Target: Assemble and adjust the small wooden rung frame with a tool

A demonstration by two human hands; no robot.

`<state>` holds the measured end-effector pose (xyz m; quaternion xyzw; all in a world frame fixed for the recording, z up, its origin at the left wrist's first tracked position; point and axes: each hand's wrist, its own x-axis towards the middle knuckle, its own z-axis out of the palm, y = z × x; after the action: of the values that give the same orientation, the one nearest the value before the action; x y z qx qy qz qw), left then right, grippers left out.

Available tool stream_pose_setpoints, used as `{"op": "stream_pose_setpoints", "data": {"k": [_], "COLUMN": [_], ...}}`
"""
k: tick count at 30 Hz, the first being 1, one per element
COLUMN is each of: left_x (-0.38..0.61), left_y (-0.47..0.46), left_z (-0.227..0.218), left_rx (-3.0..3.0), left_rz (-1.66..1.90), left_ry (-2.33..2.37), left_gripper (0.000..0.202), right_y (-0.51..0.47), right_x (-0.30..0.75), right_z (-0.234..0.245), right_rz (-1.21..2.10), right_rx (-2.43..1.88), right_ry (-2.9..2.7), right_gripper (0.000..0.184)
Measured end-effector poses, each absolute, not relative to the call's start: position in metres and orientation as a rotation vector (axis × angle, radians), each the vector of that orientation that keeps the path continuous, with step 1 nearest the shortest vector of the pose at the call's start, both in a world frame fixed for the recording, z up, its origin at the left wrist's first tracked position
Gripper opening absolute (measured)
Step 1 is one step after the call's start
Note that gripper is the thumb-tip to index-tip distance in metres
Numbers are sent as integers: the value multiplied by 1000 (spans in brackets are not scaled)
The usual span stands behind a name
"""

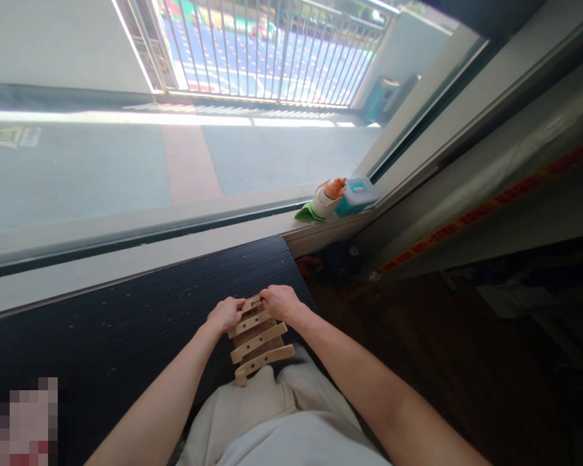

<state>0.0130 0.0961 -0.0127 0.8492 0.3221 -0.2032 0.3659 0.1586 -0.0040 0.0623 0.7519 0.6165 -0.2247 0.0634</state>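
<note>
A small wooden rack (258,342) with several pale curved slats lies at the near edge of a black table (126,310), partly over my lap. My left hand (226,314) is closed on the rack's far left end. My right hand (280,300) is closed on its far right end, fingers curled over the top slat. Both forearms reach in from the bottom of the view.
A window sill (184,249) runs behind the table, with a large window above it. On the sill's right end stand a white bottle with an orange cap (327,196) and a teal-lidded box (359,194). Dark floor (466,362) lies to the right.
</note>
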Motion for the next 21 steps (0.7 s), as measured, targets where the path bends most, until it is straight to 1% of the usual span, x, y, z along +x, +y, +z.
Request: {"op": "stream_pose_setpoints", "data": {"k": [9, 21], "left_x": [14, 13], "left_y": [95, 96], "left_z": [-11, -11], "left_rx": [2265, 2244], "left_rz": [-573, -606], "left_ry": [881, 898], "left_gripper": [28, 25], "right_y": [1, 4], "right_x": [152, 144], "right_z": [60, 73], "right_rz": [-645, -610], "right_rx": [2256, 2164], "right_ry": [1857, 1927], "right_gripper": [26, 22]}}
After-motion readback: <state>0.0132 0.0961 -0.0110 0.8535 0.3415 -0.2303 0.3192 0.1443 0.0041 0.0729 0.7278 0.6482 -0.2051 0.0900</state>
